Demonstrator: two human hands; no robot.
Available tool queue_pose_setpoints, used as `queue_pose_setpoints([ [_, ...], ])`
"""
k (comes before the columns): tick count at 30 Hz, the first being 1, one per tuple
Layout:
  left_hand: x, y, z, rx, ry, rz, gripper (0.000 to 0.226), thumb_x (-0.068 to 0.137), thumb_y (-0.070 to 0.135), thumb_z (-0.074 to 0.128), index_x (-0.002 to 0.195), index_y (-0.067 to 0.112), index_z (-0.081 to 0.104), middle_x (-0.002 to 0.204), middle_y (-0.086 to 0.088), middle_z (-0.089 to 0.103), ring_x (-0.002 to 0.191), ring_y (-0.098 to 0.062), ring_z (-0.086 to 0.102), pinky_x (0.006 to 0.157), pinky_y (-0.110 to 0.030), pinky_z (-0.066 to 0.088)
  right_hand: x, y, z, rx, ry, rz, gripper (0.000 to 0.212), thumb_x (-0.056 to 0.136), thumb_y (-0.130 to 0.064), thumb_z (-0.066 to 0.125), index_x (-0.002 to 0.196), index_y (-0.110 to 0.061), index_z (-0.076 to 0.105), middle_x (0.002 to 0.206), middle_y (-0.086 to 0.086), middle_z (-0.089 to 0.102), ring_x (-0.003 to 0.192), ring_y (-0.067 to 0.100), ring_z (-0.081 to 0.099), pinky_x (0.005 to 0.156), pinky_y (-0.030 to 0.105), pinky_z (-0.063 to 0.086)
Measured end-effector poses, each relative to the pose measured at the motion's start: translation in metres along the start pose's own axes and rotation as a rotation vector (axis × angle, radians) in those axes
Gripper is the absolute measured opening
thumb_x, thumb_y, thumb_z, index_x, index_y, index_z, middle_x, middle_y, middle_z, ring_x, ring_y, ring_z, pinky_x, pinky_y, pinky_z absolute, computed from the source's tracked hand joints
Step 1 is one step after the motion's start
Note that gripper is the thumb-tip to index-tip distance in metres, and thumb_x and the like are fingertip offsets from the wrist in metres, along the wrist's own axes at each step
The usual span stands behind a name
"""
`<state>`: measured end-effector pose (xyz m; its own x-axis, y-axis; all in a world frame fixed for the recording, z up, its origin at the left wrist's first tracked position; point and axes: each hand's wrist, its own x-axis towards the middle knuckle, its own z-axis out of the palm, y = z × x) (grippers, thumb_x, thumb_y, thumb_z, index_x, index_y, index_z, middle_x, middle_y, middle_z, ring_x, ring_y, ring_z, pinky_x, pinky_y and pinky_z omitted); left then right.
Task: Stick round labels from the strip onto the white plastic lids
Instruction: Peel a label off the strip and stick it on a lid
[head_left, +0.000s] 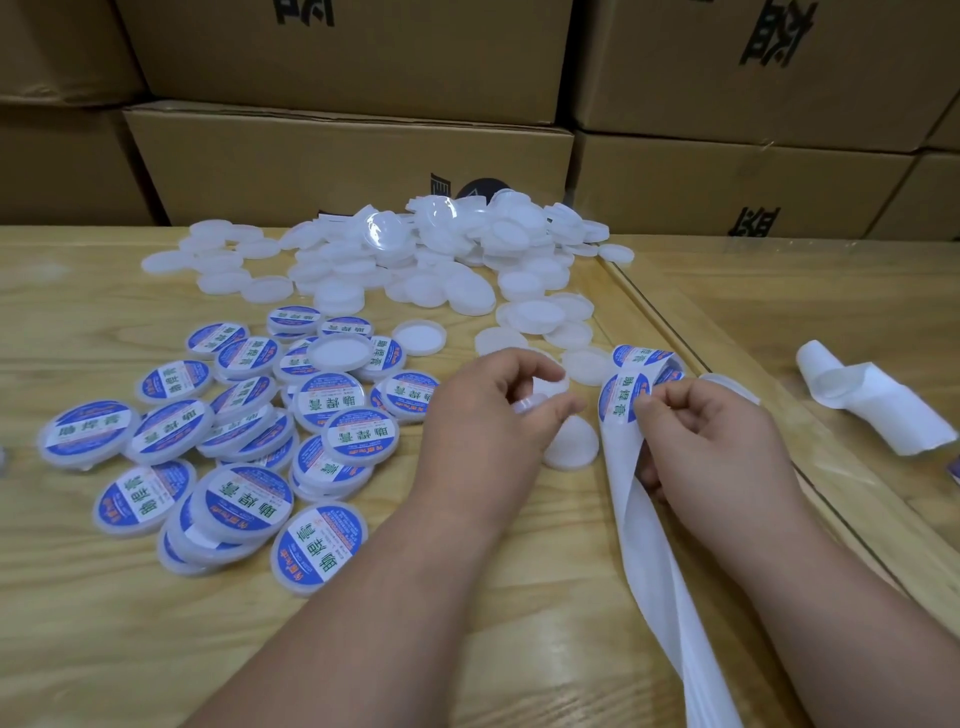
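My left hand (493, 410) holds a plain white lid (545, 391) between thumb and curled fingers, just above the table. My right hand (711, 436) pinches the white label strip (649, 551), its thumb and forefinger at the edge of a round blue-and-white label (621, 397) on the strip. The strip's empty backing trails down toward the bottom edge. A heap of unlabelled white lids (441, 249) lies at the back of the table. Several labelled lids (249, 441) are piled at the left.
The wooden table (104, 623) has a glass sheet edge (727, 415) running diagonally at the right. A crumpled piece of white backing (872, 400) lies at the far right. Stacked cardboard boxes (337, 156) wall off the back.
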<state>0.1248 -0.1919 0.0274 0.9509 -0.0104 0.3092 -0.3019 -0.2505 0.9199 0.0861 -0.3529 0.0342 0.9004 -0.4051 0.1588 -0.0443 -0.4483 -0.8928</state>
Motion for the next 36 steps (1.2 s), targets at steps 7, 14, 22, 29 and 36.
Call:
queue_pose_setpoints([
  [7,0.0,-0.006,0.003,0.309,-0.123,0.051,0.034,0.1,0.008,0.051,0.108,0.036,0.068,0.113,0.011,0.046,0.112,-0.009,0.041,0.085,-0.008,0.027,0.001,0.001,0.0,-0.012,0.004,-0.009,0.016,0.092,-0.03,0.061,0.08,-0.022,0.068,0.068,0.009,0.068,0.07,0.036,0.064,0.071,0.052,0.057],
  [14,-0.005,-0.001,0.003,0.178,-0.259,0.183,0.034,0.097,0.004,0.051,0.096,0.037,0.062,0.104,0.012,0.06,0.1,-0.002,0.055,0.09,-0.02,0.043,-0.003,-0.003,-0.002,-0.016,-0.012,0.008,0.018,0.085,-0.031,0.057,0.076,-0.017,0.063,0.067,0.019,0.061,0.056,0.023,0.053,0.062,0.053,0.054],
  [22,-0.005,-0.005,0.005,0.365,-0.346,0.157,0.053,0.091,0.0,0.046,0.127,0.035,0.063,0.128,0.014,0.059,0.123,-0.007,0.049,0.104,-0.021,0.038,-0.004,-0.005,-0.004,0.01,0.021,0.043,0.025,0.076,-0.031,0.051,0.071,-0.008,0.056,0.068,0.022,0.057,0.057,0.022,0.05,0.058,0.047,0.049],
  [29,-0.007,-0.005,0.007,0.178,-0.334,0.172,0.024,0.088,0.038,0.074,0.112,0.042,0.07,0.107,0.021,0.066,0.103,0.003,0.057,0.087,-0.011,0.043,-0.005,-0.003,-0.003,0.09,-0.044,-0.025,0.023,0.088,-0.017,0.059,0.066,-0.01,0.057,0.056,0.004,0.051,0.056,0.019,0.046,0.059,0.04,0.044],
  [36,-0.006,-0.003,0.006,0.181,-0.255,0.172,0.021,0.089,0.027,0.072,0.108,0.037,0.074,0.103,0.018,0.069,0.096,0.002,0.06,0.081,-0.01,0.043,-0.01,-0.007,-0.001,0.092,-0.236,-0.15,0.014,0.091,-0.022,0.067,0.078,-0.027,0.067,0.074,0.013,0.063,0.061,0.013,0.051,0.06,0.033,0.045],
])
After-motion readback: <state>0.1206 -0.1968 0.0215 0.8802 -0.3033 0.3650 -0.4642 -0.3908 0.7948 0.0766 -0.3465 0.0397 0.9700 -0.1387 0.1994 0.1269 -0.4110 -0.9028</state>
